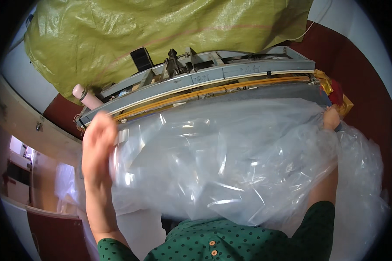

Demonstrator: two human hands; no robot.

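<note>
A wide piece of clear plastic film (231, 152) is stretched across in front of me, wrinkled and shiny, with its far edge along a long grey metal machine (174, 85). At the film's far right corner, my right hand (331, 118) is closed on its edge, and the forearm shows through the film. My left hand (99, 148) is raised at the film's left edge, near the machine's left end. Motion smears its fingers, so I cannot tell whether they grip the film. Orange-yellow strips (213, 90) run along the machine's near side.
A large yellow-green woven sheet (170, 26) covers what stands behind the machine. A pink bottle (87, 96) and a dark phone (141, 59) are at the machine's far side. More film (361, 174) hangs at the right. A door (39, 126) stands on the left.
</note>
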